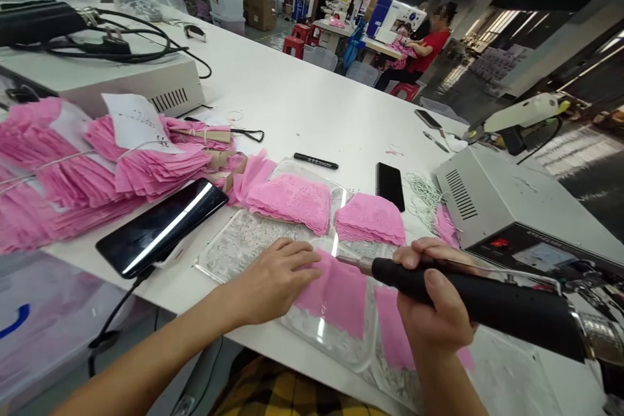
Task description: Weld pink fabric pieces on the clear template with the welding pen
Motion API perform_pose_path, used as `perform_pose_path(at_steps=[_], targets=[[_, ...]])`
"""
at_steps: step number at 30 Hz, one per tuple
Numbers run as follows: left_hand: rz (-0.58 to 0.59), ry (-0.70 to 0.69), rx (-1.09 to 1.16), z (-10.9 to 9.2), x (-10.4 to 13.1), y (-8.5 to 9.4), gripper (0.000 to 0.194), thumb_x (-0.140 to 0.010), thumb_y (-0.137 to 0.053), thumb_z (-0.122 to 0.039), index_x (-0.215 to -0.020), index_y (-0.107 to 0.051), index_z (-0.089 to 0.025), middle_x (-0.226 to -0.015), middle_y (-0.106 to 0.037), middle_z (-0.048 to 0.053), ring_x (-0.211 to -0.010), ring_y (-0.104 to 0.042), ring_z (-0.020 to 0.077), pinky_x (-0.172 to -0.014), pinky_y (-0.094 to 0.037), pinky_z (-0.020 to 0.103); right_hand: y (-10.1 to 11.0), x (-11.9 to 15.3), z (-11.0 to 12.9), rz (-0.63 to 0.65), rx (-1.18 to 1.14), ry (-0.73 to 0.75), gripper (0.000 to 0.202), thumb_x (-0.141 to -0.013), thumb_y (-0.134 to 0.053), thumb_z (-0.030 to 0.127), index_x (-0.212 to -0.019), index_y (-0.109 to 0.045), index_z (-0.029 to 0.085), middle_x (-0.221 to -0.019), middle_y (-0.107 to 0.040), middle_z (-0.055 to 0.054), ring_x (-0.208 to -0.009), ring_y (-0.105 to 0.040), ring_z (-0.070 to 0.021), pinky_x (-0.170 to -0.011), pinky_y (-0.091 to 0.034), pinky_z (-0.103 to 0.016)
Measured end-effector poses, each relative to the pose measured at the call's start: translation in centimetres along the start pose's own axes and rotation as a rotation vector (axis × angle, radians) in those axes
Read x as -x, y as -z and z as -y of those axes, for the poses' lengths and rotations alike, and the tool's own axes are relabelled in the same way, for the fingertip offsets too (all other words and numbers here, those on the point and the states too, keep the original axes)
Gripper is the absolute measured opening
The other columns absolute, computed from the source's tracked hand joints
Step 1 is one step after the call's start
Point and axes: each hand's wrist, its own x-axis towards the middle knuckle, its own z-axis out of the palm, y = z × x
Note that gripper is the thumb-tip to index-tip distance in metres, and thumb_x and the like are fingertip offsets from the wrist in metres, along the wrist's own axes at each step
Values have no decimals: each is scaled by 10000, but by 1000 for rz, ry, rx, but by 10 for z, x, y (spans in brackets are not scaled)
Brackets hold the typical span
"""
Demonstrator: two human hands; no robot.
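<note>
In the head view, the right hand (436, 299) is wrapped around a black-handled tool (478, 302), long axis running right to left, metal tip pointing left at the pink cloth piece (336, 292), the landmark. The left hand (277, 279) presses flat on that cloth's left edge. Beyond the cloth sit two lace stacks (297, 201); the marker (316, 160) lies farther behind.
</note>
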Motion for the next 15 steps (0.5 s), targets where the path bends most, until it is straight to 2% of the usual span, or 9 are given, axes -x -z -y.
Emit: perform_pose_path(at_steps=[3,6,8,15], targets=[[-2,45,-35,1,-9,-6,232,-916,-481,-60,-1011,-673,-149,-1055,-696,81,-1002,-604,226,-850,-464,371,12,-3,5,-14,12,-11,155,-702,-566,166,-837,-642,174,-826,-609,-21,-606,-553,-117,-590,-491,-329],[68,216,-75,4,-22,-9,223,-927,-482,-58,-891,-683,-147,-882,-676,61,-859,-594,197,-768,-458,334,26,-3,10,-3,15,-36,179,-690,-542,188,-833,-649,168,-816,-611,-32,-560,-526,-114,-551,-473,-332],[129,297,-95,6,-31,-11,221,-932,-495,-72,-842,-682,-149,-841,-653,51,-823,-577,189,-747,-451,324,33,-1,12,-5,17,-57,189,-686,-533,196,-830,-652,165,-813,-609,-37,-549,-518,-114,-544,-467,-337],[192,312,-124,12,-42,-21,205,-932,-539,-120,-765,-652,-153,-816,-607,29,-787,-537,171,-733,-424,301,43,6,10,7,7,-79,182,-709,-545,181,-858,-650,166,-842,-610,-39,-581,-540,-120,-565,-477,-344]])
